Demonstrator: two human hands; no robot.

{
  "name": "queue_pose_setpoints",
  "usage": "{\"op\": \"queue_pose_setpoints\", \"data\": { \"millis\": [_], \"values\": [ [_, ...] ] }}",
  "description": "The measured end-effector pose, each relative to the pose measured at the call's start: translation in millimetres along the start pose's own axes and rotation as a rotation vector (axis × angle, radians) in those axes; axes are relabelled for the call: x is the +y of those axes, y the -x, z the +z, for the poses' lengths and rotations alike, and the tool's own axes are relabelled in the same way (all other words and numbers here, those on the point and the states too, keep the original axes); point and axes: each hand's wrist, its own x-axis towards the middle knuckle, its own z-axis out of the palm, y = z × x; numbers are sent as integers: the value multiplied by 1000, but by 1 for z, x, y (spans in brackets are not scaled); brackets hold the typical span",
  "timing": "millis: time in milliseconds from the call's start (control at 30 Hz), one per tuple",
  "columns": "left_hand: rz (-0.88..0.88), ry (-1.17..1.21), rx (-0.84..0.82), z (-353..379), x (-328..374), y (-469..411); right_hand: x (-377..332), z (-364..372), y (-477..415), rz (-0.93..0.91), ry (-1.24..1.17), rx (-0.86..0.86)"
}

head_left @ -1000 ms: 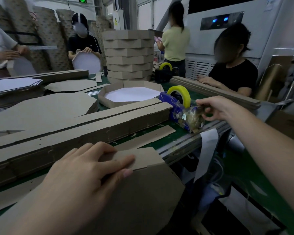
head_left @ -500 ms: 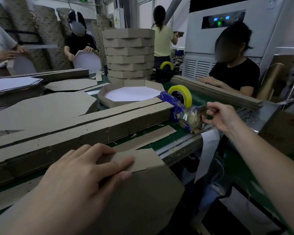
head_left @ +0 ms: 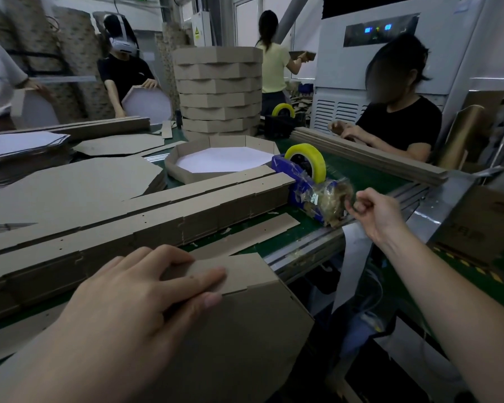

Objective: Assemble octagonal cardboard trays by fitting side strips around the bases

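An octagonal tray (head_left: pixel 245 338) of brown cardboard lies upside down at the table's near edge. My left hand (head_left: pixel 134 303) lies on top of it, with the fingers pressing the end of the side strip (head_left: pixel 239 271) against the base. To the right, my right hand (head_left: pixel 373 210) is at the front of the blue tape dispenser (head_left: pixel 306 187) with its yellow roll, thumb and fingers curled and pinching the clear tape end (head_left: pixel 348 210). The tape itself is hard to see.
Long stacks of side strips (head_left: pixel 146 219) lie across the green table. Flat octagonal bases (head_left: pixel 70 187) sit at the left, a finished tray (head_left: pixel 224 158) and a tall stack of trays (head_left: pixel 218 91) behind. Other workers stand around the table. A loose strip (head_left: pixel 245 237) lies near me.
My right hand has drawn down and toward me from the dispenser's front. My left hand stays pressed on the strip and tray.
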Motion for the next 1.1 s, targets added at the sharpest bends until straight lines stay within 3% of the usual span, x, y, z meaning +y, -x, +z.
{"op": "queue_pose_setpoints", "data": {
  "millis": [167, 267, 367, 467, 633, 800, 1100],
  "values": [
    [3, 17, 16, 1, 1, 1, -6, -12, 7, -172, 796, 212],
    [5, 18, 19, 0, 3, 2, -16, -14, 27, -204, 966, 310],
    [11, 11, 22, -1, 5, 5, -28, 11, 72, -307, 909, 223],
    [13, 35, 21, -3, 6, 5, -38, 57, 144, -338, 683, 2],
    [2, 45, 13, -6, 6, 9, -33, 111, 260, -29, 202, -301],
    [1, 57, -10, -9, 4, 14, 1, 140, 294, 273, -93, -156],
    [20, 62, -25, -11, 5, 17, 10, 151, 298, 338, -99, -23]
  ]
}}
